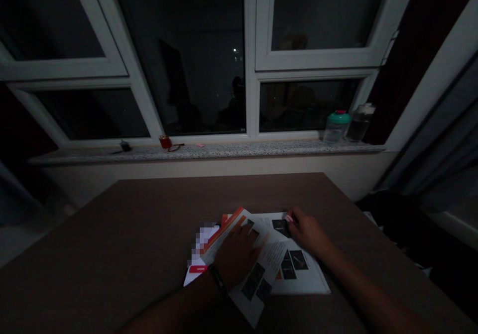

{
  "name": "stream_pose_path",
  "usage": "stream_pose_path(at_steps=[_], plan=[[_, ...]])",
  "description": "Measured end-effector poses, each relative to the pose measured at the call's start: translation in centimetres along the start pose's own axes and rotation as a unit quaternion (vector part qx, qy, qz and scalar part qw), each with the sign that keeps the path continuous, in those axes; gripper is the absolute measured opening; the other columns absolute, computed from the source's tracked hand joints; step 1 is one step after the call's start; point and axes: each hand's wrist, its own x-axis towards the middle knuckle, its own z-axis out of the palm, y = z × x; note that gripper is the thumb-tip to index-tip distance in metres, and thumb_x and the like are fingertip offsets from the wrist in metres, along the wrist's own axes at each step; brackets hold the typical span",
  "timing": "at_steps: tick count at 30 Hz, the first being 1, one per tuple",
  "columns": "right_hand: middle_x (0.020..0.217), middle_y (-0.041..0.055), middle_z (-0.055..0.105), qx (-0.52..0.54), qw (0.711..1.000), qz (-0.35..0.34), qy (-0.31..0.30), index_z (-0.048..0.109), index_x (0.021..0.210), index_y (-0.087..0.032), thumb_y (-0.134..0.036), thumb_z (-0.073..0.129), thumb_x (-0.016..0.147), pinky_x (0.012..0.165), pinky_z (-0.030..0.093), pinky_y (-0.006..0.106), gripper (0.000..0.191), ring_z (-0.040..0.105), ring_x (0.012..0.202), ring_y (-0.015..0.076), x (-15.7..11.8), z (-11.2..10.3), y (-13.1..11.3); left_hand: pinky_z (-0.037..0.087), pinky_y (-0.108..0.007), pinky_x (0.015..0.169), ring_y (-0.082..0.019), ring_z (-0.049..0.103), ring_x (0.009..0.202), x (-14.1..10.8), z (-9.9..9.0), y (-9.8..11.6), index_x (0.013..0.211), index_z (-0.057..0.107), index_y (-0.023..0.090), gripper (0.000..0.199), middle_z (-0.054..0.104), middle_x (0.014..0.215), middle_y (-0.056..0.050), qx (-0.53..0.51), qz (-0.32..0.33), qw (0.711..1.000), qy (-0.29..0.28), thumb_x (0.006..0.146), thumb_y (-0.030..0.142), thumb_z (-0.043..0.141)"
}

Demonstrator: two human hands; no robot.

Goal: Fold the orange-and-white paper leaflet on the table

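Note:
A printed booklet with orange bands, text and dark photos lies on the table, a tilted page crossing over its left part. Flat on that page rests my left hand, fingers spread, with a dark band at the wrist. My right hand is at the booklet's upper right edge. Its fingers are curled together around a small pale pinkish spot that I cannot make out. Partly under the booklet's left side glows a lit screen with a red button, its upper part pixelated.
The brown table reaches toward a granite windowsill. On the sill stand a green-lidded shaker bottle, a clear bottle, a small red jar and a small dark object. Dark items lie beyond the table's right edge.

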Motion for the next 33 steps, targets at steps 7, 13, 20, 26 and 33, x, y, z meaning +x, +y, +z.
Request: stream_pose_path(at_steps=[7, 13, 20, 26, 33], plan=[[0.082, 0.0051, 0.064, 0.007, 1.000, -0.007, -0.014, 0.057, 0.081, -0.019, -0.018, 0.040, 0.089, 0.068, 0.040, 0.026, 0.018, 0.061, 0.074, 0.0175, 0.1, 0.7, -0.1, 0.045, -0.043, 0.095, -0.029, 0.051, 0.116, 0.0, -0.1, 0.1, 0.125, 0.053, 0.019, 0.034, 0.055, 0.129, -0.011, -0.021, -0.011, 1.000, -0.016, 0.095, 0.035, 0.052], [0.072, 0.0023, 0.059, 0.018, 0.999, 0.010, -0.040, 0.055, 0.071, -0.019, -0.024, 0.053, 0.081, 0.062, 0.036, 0.025, 0.011, 0.057, 0.068, 0.0168, 0.2, 1.1, 0.3, 0.044, -0.043, 0.098, -0.029, 0.051, 0.118, 0.1, -0.4, 0.3, 0.126, 0.053, 0.018, 0.034, 0.056, 0.128, -0.012, -0.025, -0.009, 0.999, -0.034, 0.095, 0.034, 0.052], [0.063, -0.0010, 0.056, 0.127, 0.991, 0.027, -0.036, 0.054, 0.069, -0.019, -0.038, 0.050, 0.084, 0.057, 0.035, 0.025, 0.025, 0.054, 0.060, 0.0160, 0.4, 1.2, 0.6, 0.044, -0.043, 0.099, -0.029, 0.051, 0.119, 0.2, -0.4, 0.4, 0.128, 0.052, 0.019, 0.036, 0.055, 0.130, -0.011, -0.040, -0.015, 0.998, -0.035, 0.095, 0.032, 0.054], [0.076, 0.0023, 0.066, 0.143, 0.989, 0.012, -0.042, 0.065, 0.087, -0.018, -0.020, 0.050, 0.076, 0.064, 0.042, 0.026, 0.018, 0.061, 0.069, 0.0177, 0.2, 1.3, 0.3, 0.039, -0.045, 0.104, -0.030, 0.046, 0.125, 0.1, 0.0, 0.2, 0.131, 0.050, 0.018, 0.040, 0.052, 0.134, -0.012, -0.030, 0.009, 0.999, -0.027, 0.095, 0.035, 0.055], [0.107, 0.0111, 0.069, 0.077, 0.997, -0.021, 0.001, 0.067, 0.110, -0.017, -0.019, 0.044, 0.083, 0.087, 0.046, 0.034, 0.036, 0.065, 0.098, 0.0235, 0.0, 1.1, 0.1, 0.041, -0.043, 0.103, -0.028, 0.045, 0.125, -0.1, -0.5, 0.3, 0.137, 0.042, 0.021, 0.045, 0.050, 0.135, -0.010, -0.054, 0.067, 0.995, -0.049, 0.095, 0.034, 0.054]])
